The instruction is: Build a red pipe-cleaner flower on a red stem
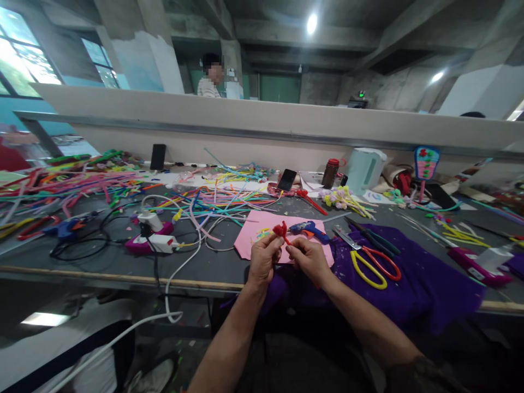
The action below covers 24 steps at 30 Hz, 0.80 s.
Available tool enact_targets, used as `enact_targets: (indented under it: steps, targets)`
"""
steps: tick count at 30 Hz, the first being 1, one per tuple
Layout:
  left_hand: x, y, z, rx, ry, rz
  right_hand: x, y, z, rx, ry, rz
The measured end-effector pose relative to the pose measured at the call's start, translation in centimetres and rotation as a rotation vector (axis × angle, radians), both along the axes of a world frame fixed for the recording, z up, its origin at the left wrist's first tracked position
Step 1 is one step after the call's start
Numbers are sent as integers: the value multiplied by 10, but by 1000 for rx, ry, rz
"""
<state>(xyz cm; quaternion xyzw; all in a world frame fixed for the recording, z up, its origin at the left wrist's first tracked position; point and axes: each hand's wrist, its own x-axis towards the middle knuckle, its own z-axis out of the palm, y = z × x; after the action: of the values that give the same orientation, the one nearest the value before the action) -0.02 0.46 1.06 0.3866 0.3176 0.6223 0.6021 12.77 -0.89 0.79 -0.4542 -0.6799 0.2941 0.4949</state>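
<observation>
Over a pink sheet (245, 240) I hold a red pipe-cleaner flower (280, 229) between both hands. My left hand (264, 256) pinches it just under its bunched head. My right hand (309, 259) has thumb and forefinger closed on its red stem, to the right of the left hand. A blue glue gun (313, 230) lies on the sheet just beyond my right hand. Scissors (368, 262) with one yellow and one red handle rest on a purple cloth (426, 289) to the right, beside dark-handled pliers (379, 240).
Loose pipe cleaners (221, 202) cover the table's left and middle. Power strips (153, 243) with trailing white and black cables lie left of the sheet. At the back stand a phone (286, 179), a brown bottle (330, 173) and a pale green kettle (365, 170). Behind the partition is a person (209, 84).
</observation>
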Motion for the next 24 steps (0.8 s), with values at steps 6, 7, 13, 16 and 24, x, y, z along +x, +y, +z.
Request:
enact_targets:
  steps: [6, 7, 13, 16, 24]
  targets:
    - [1, 0, -3, 9, -6, 2, 0, -1, 1, -5, 0, 23]
    - [1, 0, -3, 4, -4, 2, 0, -1, 1, -18, 19, 34]
    - [3, -3, -1, -44, 18, -31, -2, -1, -2, -52, 72, 73]
    - [2, -2, 2, -34, 25, -19, -1, 0, 3, 5, -22, 70]
    - [-5, 6, 4, -116, -200, -174, 67, -3, 47, 134, 25, -179]
